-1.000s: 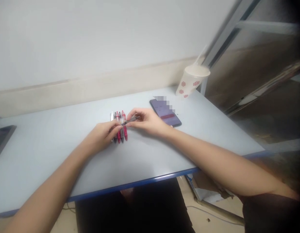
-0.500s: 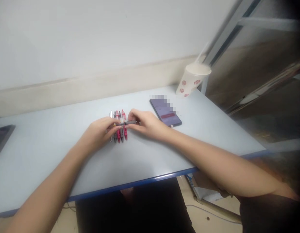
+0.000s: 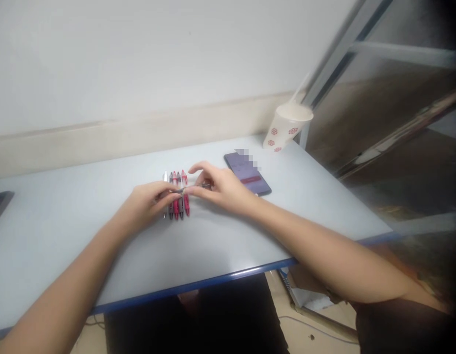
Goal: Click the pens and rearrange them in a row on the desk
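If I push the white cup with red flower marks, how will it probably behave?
The white cup may tip if pushed near its top, since it narrows toward the base. Its straw, sticking up, could easily get knocked. Its weight I cannot judge: the contents are not visible.

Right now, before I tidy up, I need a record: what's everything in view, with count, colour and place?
Desk: 1, pale with blue edge, centre
Pens: 5, two red, two dark, one silvery, in a row on desk
Held pen: 1, dark, partly hidden, over the row
Phone: 1, dark, right of pens
Cup: 1, white with red prints, desk's far right
Straw: 1, white, in cup
Device: 1, dark, cut off at left
Wall: 1, white, cream below, behind desk
Frame: 1, grey, right
Floor: 1, beige, below; clutter there unclear
Clothing: dark, sleeve at lower right
Left hand: 1, bare, on held pen
Right hand: 1, bare, on held pen
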A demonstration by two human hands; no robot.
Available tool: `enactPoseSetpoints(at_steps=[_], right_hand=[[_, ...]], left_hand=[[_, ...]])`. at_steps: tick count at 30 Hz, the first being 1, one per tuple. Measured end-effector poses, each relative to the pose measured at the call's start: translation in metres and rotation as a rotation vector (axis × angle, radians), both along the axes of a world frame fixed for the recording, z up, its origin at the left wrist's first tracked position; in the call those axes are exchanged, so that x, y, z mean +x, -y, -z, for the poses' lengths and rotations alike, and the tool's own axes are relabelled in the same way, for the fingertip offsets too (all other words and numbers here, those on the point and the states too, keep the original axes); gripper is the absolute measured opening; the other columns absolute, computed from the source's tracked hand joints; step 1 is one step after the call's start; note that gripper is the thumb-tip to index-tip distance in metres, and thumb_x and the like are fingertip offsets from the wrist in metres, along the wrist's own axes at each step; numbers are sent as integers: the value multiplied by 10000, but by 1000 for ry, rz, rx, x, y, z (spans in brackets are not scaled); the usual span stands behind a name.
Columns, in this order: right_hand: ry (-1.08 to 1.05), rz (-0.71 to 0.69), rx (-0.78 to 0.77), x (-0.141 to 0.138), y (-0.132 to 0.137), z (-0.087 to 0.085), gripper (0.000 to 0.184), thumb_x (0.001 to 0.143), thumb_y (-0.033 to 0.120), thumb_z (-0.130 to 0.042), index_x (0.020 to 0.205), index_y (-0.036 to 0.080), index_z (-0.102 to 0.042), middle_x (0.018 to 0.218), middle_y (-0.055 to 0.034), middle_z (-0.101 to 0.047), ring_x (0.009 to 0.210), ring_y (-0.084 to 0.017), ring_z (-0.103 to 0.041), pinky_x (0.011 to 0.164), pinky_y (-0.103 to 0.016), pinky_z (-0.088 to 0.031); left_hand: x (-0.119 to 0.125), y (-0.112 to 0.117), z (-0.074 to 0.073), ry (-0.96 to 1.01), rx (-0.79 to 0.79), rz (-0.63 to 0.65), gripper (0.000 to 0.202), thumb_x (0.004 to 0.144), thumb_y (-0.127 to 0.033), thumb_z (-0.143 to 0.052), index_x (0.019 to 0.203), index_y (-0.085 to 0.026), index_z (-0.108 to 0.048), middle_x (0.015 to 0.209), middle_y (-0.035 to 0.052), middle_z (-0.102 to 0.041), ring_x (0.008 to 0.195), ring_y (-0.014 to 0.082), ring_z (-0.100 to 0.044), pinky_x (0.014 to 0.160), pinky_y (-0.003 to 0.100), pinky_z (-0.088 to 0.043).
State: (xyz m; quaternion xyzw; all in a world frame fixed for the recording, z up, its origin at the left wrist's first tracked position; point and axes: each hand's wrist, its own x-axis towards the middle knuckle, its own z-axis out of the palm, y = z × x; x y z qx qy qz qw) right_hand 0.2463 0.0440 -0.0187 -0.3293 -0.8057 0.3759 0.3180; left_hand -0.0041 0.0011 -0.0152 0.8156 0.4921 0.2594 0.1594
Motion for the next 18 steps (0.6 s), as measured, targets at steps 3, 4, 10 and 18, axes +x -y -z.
enactPoseSetpoints(at_steps=[3,4,10,18], right_hand=[[54,-20,32,0,0,0,341,1029,496,-594,902,187,-662,810,-24,-698,722,-161,-581,733,-291,-395],[66,-19,22,-1,0,0,382,1060,488,-532,863,185,-655,786,-25,-688,720,-162,-584,743,-296,-397],[5,-49,-34,1,-5,0,326,927,416,-753,1150,200,-655,847,12,-680,677,-137,-541,676,-268,-371],[139,-56,39,2,-4,1,266,997,437,-673,1090,188,-677,779,11,-653,692,-147,-551,702,-279,-367]], left_hand=[[-2,-1,0,-17,16,-16,229,1000,-402,-628,1015,-232,-781,913,32,-805,702,169,-675,673,288,-496],[-2,-2,0,-22,16,-19,232,997,-405,-629,1020,-232,-783,909,32,-804,691,166,-669,668,287,-495],[-5,-3,-1,-49,1,-65,265,1013,-425,-599,999,-228,-776,870,22,-792,667,164,-654,650,284,-491],[-9,-4,-3,-85,35,-3,288,1035,-437,-585,1024,-223,-777,924,30,-799,729,177,-686,689,291,-514]])
